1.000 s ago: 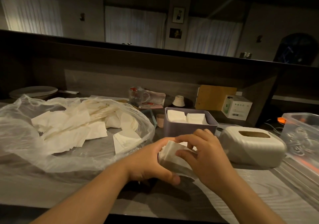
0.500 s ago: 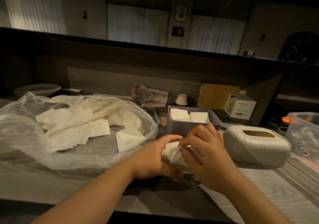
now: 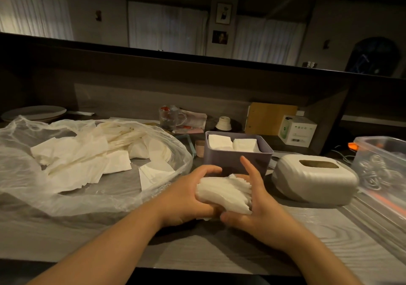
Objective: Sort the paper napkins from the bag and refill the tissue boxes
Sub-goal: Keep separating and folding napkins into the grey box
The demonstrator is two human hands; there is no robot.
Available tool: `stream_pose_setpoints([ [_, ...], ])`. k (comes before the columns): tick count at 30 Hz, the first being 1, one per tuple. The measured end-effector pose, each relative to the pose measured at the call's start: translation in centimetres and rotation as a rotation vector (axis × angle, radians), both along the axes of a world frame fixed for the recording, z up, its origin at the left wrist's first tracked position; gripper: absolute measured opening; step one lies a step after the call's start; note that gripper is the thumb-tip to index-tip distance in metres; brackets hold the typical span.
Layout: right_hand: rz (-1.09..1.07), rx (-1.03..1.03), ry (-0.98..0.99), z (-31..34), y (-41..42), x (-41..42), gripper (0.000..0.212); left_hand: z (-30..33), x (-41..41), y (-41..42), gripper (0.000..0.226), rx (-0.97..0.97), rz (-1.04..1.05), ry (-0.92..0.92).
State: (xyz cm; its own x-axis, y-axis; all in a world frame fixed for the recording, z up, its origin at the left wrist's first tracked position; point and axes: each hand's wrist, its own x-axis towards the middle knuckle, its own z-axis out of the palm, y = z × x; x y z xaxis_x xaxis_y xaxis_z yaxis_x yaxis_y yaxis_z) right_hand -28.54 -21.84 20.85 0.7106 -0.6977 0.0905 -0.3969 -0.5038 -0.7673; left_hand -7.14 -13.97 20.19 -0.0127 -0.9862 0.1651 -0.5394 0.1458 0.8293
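A stack of white napkins (image 3: 226, 193) sits between my two hands just above the counter. My left hand (image 3: 186, 199) grips its left end with curled fingers. My right hand (image 3: 257, 199) cups the right end, thumb underneath and fingers spread upward. Behind them stands an open purple box (image 3: 237, 160) holding two neat piles of napkins. A white tissue box (image 3: 316, 180) with a slot on top lies to the right. On the left, a clear plastic bag (image 3: 66, 192) lies open with several loose napkins (image 3: 87, 159) inside.
A clear plastic container (image 3: 382, 166) with an orange latch stands at the far right. A glass mug (image 3: 170, 117), a small white cup (image 3: 224, 123), a brown board (image 3: 271, 118) and a white carton (image 3: 296, 131) line the back wall. A plate (image 3: 33, 112) lies far left.
My right hand has turned from covering the stack's top to cupping its right end with fingers spread. The stack now shows fanned edges between both hands.
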Motion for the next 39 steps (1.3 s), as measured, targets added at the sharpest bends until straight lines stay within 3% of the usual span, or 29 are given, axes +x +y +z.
stream_pose_setpoints([
  [3, -0.038, -0.017, -0.090, -0.14, -0.23, -0.04, 0.096, -0.02, -0.12, -0.08, 0.083, -0.008, 0.016, 0.021],
  [8, 0.009, 0.044, -0.089, -0.27, -0.43, -0.13, 0.100, 0.10, -0.36, 0.06, 0.074, -0.019, -0.020, -0.006],
  [12, -0.023, -0.069, -0.070, -0.44, -0.75, -0.33, 0.045, -0.31, -0.08, -0.23, 0.078, -0.014, 0.020, 0.048],
  [17, -0.040, 0.014, -0.119, -0.62, -0.93, -0.39, 0.059, -0.23, -0.16, -0.33, 0.066, -0.012, 0.031, 0.082],
  [20, -0.036, 0.029, -0.102, -0.18, -0.83, -0.23, 0.053, -0.31, -0.22, -0.34, 0.086, 0.025, 0.003, 0.014],
  [24, 0.032, 0.053, -0.034, -0.34, -0.76, -0.31, 0.085, -0.41, -0.55, -0.52, 0.096, 0.036, -0.011, -0.053],
  [30, -0.064, -0.052, -0.044, -0.21, -0.81, -0.09, 0.043, -0.21, -0.55, -0.24, 0.072, -0.018, 0.035, 0.068],
  [34, -0.029, -0.014, -0.056, -0.03, -0.67, -0.22, 0.046, -0.16, -0.57, -0.32, 0.070, -0.029, 0.037, 0.033],
  [39, -0.051, -0.010, -0.014, 0.31, -0.72, -0.25, 0.042, 0.06, -0.29, -0.15, 0.045, 0.002, 0.011, 0.025],
])
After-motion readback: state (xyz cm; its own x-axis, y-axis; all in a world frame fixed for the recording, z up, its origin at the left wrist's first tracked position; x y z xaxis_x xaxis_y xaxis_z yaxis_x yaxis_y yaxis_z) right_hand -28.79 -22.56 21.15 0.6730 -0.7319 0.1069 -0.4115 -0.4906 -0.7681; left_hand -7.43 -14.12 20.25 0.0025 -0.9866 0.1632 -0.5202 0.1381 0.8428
